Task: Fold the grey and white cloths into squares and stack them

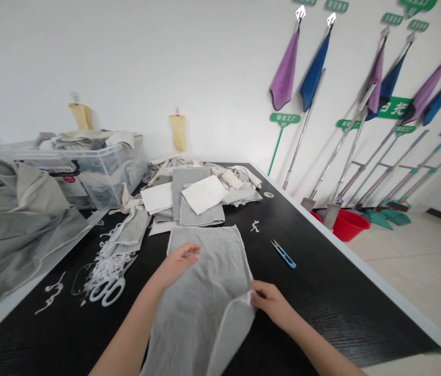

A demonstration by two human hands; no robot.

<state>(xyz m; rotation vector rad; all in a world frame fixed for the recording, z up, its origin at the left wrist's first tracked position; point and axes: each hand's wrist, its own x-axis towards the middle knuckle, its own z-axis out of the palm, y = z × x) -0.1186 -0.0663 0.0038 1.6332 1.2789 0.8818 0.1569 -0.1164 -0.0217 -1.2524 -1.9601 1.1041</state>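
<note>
A long grey cloth (pixel 208 266) with a pale stitched edge lies before me on the black table, its near right part lifted and folded over. My right hand (pixel 269 300) pinches the cloth's right edge between thumb and fingers. Over the upper left part of the cloth is my left hand (pixel 181 259), fingers stretched out and holding nothing; whether it touches the fabric I cannot tell. Blue thread snips (pixel 285 255) rest to the right of the cloth. Left of it, scissors (pixel 112 291) with pale blue handles lie beside a heap of white thread scraps (pixel 105 269).
Folded grey and white cloths (pixel 204 193) are piled at the table's far end. A clear plastic bin (pixel 106 156) full of cloths stands at the back left, grey fabric (pixel 20 230) draped nearby. A red bucket (pixel 351 224) and several mops stand along the right wall.
</note>
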